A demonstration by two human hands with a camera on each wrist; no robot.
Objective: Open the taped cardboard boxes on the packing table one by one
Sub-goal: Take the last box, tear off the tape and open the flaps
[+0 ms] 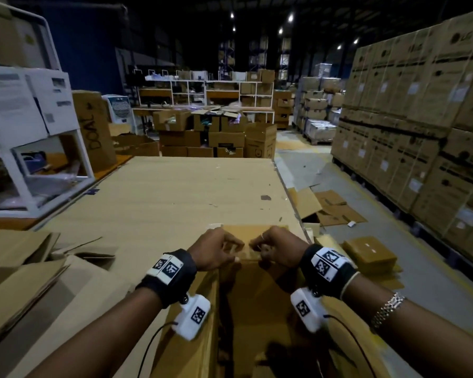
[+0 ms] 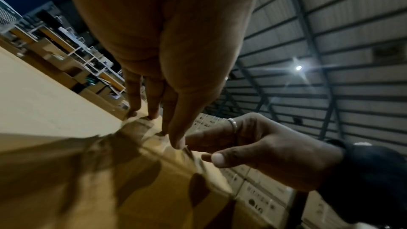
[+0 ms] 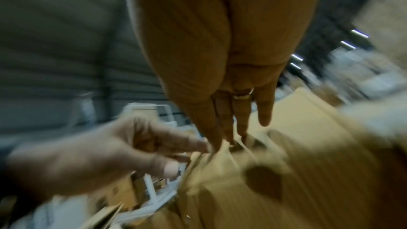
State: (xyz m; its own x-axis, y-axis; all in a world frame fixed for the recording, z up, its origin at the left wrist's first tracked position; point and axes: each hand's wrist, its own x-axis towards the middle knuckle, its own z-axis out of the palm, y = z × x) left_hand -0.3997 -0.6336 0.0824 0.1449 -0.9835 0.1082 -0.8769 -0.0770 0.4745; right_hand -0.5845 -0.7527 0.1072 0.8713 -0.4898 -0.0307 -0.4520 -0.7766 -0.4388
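Observation:
A tall brown cardboard box (image 1: pixel 246 296) stands at the near edge of the packing table (image 1: pixel 175 200), between my forearms. Clear tape (image 1: pixel 242 251) runs over its top near edge. My left hand (image 1: pixel 231 249) has its fingertips on the box top and its thumb on the near edge, pinching that edge. My right hand (image 1: pixel 257 251), wearing a ring, meets it from the right and pinches at the tape. In the left wrist view the right hand (image 2: pixel 199 149) closes thumb and forefinger on a shiny tape strand (image 2: pixel 190 151) beside the left hand (image 2: pixel 170 137). The right wrist view is blurred.
Flattened cartons (image 1: pixel 25 268) lie at the left of the table. A small taped box (image 1: pixel 369 253) sits low to the right, with loose cardboard (image 1: pixel 331 208) on the floor beyond. A white shelf unit (image 1: pixel 38 132) stands left and stacked cartons (image 1: pixel 421 118) wall the right aisle.

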